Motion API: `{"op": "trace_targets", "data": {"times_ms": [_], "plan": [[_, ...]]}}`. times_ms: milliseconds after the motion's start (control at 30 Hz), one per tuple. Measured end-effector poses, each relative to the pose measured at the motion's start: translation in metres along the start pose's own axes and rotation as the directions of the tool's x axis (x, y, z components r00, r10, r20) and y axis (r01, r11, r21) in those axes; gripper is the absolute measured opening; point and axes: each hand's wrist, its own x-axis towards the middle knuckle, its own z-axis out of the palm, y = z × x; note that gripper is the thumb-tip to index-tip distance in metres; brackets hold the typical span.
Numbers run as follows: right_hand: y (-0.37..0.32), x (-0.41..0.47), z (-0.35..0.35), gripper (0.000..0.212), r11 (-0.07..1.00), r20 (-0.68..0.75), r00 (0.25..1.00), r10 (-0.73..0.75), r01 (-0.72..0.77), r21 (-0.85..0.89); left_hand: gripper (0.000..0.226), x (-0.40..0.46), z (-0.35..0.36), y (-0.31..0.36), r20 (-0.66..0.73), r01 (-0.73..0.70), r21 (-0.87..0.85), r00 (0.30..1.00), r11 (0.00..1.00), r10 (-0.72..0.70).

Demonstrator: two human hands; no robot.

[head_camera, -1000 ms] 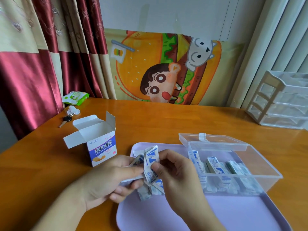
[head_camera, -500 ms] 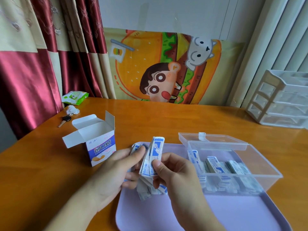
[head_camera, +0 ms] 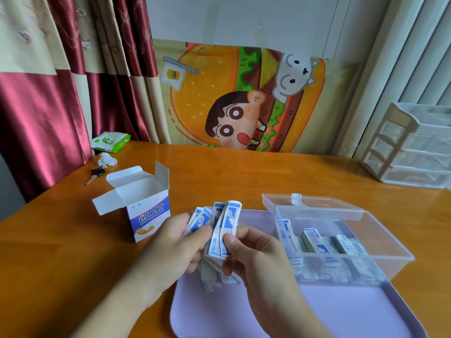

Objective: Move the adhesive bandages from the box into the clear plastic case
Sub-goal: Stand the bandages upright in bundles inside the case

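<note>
Over lilac tray (head_camera: 317,313), bandages (head_camera: 225,225) between both hands (pinched upright).

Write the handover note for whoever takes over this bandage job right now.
Left hand and right hand: both grip one bundle of wrapped bandages over the lilac tray.
Box: open on the table, left of the tray; contents not visible.
Clear plastic case: on the tray, lid open.
Done: several bandages are in the case.
Left: put the held bundle in.
</note>
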Motion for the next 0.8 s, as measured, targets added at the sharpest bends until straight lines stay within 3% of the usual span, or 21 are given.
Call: {"op": "trace_targets", "data": {"times_ms": [133, 267, 333, 400, 467, 533, 633, 700, 800], "plan": [[-0.002, -0.002, 0.002, 0.020, 0.987, -0.054, 0.996, -0.073, 0.065, -0.146, 0.020, 0.001, 0.003, -0.002, -0.078, 0.019, 0.051, 0.997, 0.999, -0.015], [0.002, -0.003, 0.005, 0.019, 0.908, -0.059, 0.980, -0.190, 0.152, -0.391, 0.017, -0.004, 0.013, 0.004, -0.003, 0.048, -0.076, 0.999, 0.996, -0.049], [0.006, -0.004, 0.006, 0.020, 0.773, -0.020, 0.952, -0.306, 0.236, -0.589, 0.021, -0.004, 0.013, 0.001, 0.016, -0.001, 0.012, 1.000, 1.000, 0.001], [0.011, -0.007, 0.008, 0.025, 0.575, 0.076, 0.911, -0.405, 0.318, -0.754, 0.024, 0.000, 0.012, -0.006, -0.055, -0.012, 0.119, 0.998, 0.993, 0.018], [0.013, -0.010, 0.014, 0.025, 0.414, 0.174, 0.894, -0.414, 0.355, -0.838, 0.025, 0.002, 0.010, -0.012, -0.154, 0.030, 0.112, 0.988, 0.993, -0.012], [0.015, -0.011, 0.019, 0.030, 0.325, 0.251, 0.900, -0.356, 0.371, -0.870, 0.029, 0.005, 0.008, -0.015, -0.220, 0.051, 0.110, 0.975, 0.993, -0.025], [0.012, -0.014, 0.019, 0.060, 0.306, 0.316, 0.895, -0.314, 0.411, -0.859, 0.019, 0.009, 0.004, -0.012, -0.294, 0.049, 0.010, 0.955, 0.999, -0.044], [0.005, -0.016, 0.017, 0.053, 0.368, 0.276, 0.887, -0.369, 0.412, -0.834, 0.018, 0.014, 0.000, -0.014, -0.305, 0.036, -0.134, 0.949, 0.990, -0.076], [0.002, -0.011, 0.007, 0.043, 0.431, 0.047, 0.882, -0.469, 0.275, -0.860, 0.021, 0.018, -0.002, -0.011, -0.352, 0.007, -0.231, 0.932, 0.973, -0.090]]}}
